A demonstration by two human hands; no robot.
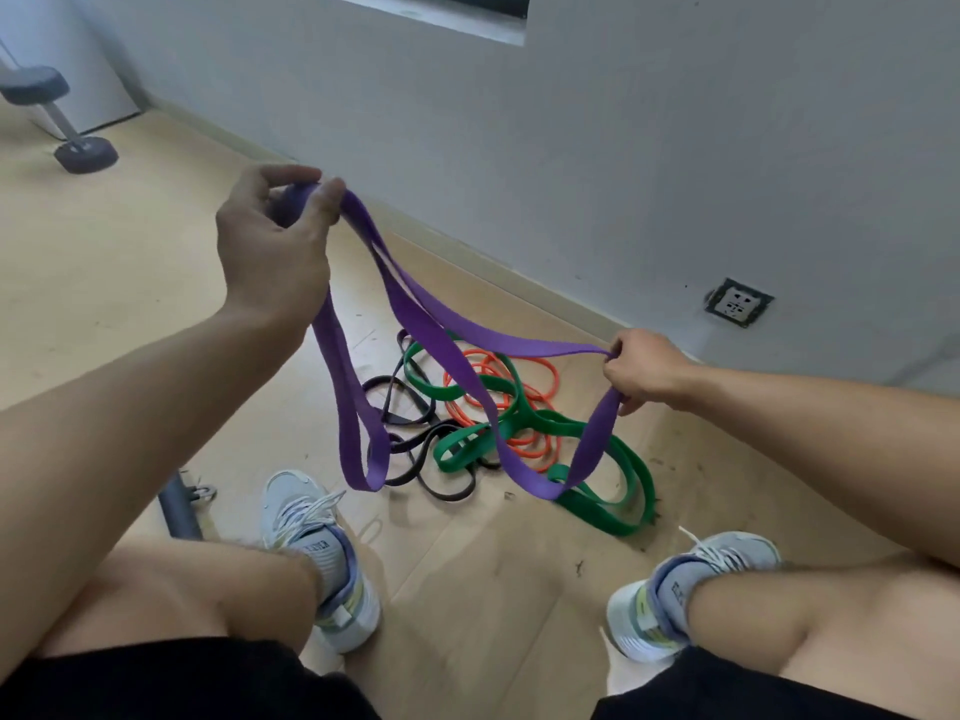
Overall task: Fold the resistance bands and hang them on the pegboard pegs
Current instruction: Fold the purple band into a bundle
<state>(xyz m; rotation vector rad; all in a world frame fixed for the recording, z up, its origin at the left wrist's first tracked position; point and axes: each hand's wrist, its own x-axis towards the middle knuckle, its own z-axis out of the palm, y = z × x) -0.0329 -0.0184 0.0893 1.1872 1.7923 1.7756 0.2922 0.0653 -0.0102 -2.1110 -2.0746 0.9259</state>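
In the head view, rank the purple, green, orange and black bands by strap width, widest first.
1. purple band, though it is held nearer the camera
2. green band
3. black band
4. orange band

Black versus orange is close; treat that order as unsure.

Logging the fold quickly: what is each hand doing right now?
Left hand: pinches one end of the purple band.
Right hand: grips the same band's other end.

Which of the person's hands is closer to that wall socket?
The right. The right hand holds the purple band just below and left of the wall socket; the left hand pinches the band's other end far across the picture.
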